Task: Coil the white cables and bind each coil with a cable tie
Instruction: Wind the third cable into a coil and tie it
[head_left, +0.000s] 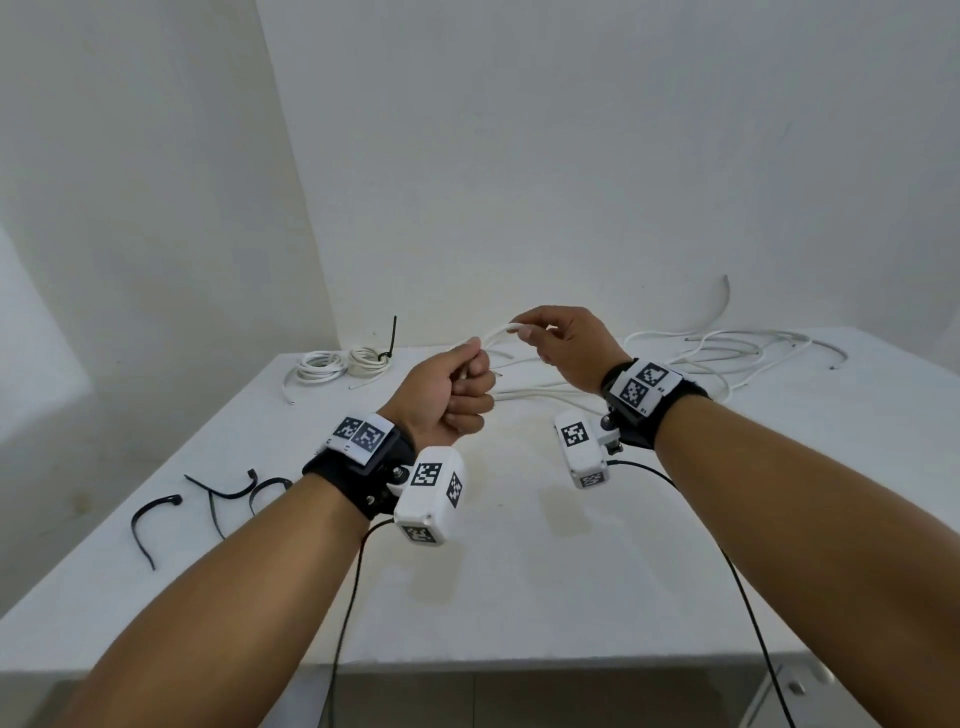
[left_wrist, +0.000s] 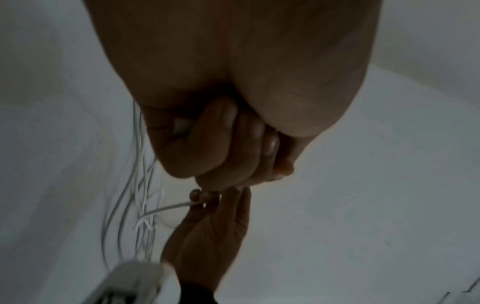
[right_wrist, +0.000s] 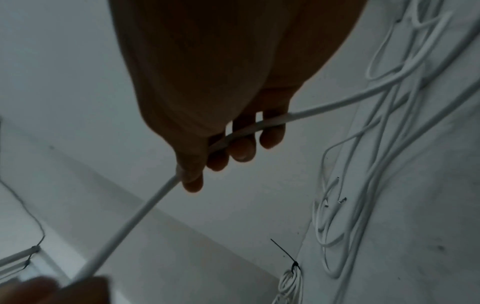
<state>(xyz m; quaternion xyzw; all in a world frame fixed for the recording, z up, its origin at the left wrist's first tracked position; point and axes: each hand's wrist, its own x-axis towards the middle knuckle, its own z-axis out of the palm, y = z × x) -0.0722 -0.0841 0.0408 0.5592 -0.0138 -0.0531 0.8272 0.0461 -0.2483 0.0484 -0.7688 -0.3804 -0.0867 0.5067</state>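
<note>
Fingers of the left hand (head_left: 445, 395) are curled into a fist around a white cable (head_left: 498, 332), held above a white bench (head_left: 519, 571). At the far left of the bench lie loose black cable ties (head_left: 150, 519) — several, curved, near the front edge. Further back sit two finished coils (head_left: 343, 364), side by side; one carries a black tie whose tail sticks upward. Moving right, the held cable arches from the left fist up to the right hand (head_left: 566, 348), which is raised a little higher. In the right wrist view the cable runs across the inside of the fingers (right_wrist: 244, 148), pinned under the thumb, then trails off toward the bench. To the right of both hands — along the back of the bench — a tangle of loose cables (head_left: 727, 348) lies spread out, uncoiled, with one end curling up against the wall. Both wrists wear black straps with white camera boxes.
</note>
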